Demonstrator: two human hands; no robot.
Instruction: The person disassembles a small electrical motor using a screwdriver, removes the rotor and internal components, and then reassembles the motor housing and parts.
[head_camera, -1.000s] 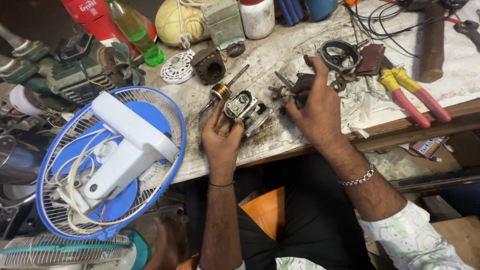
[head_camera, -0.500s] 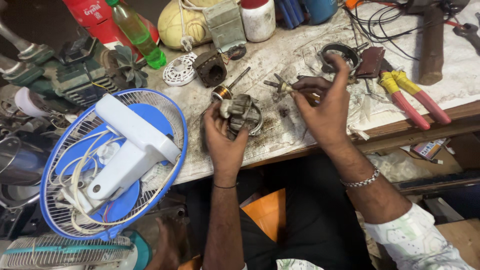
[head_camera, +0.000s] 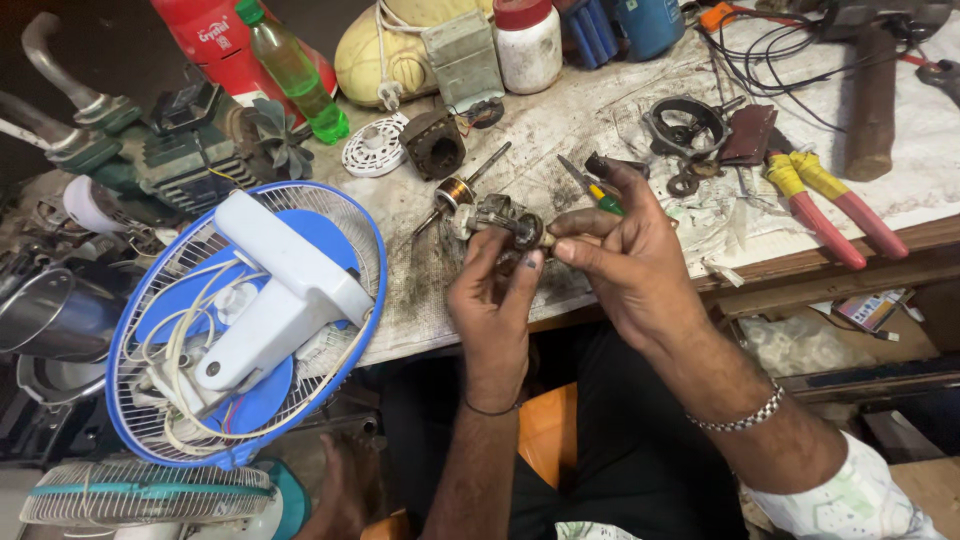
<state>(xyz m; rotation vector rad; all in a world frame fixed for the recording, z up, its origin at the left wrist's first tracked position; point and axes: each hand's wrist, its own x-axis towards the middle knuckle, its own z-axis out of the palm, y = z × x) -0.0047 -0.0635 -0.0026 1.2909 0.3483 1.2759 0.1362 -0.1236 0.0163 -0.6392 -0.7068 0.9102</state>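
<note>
My left hand (head_camera: 493, 300) holds a small grimy motor part (head_camera: 503, 217) from below, just above the bench's front edge. My right hand (head_camera: 622, 257) pinches the right end of the same part with thumb and forefinger, and a green-and-yellow screwdriver (head_camera: 597, 190) sticks out behind its fingers. A rotor with a copper winding and a steel shaft (head_camera: 460, 188) lies on the bench just beyond the part.
A blue-and-white table fan (head_camera: 245, 320) lies face down at the left. Red-and-yellow pliers (head_camera: 835, 205), a metal ring housing (head_camera: 687, 122), a green bottle (head_camera: 295, 70), a white jar (head_camera: 528, 42) and black wires (head_camera: 775, 60) lie on the dirty bench (head_camera: 600, 110).
Both hands have drawn back from the bench toward me. The right hand has left the parts pile and now grips the motor part together with the left hand.
</note>
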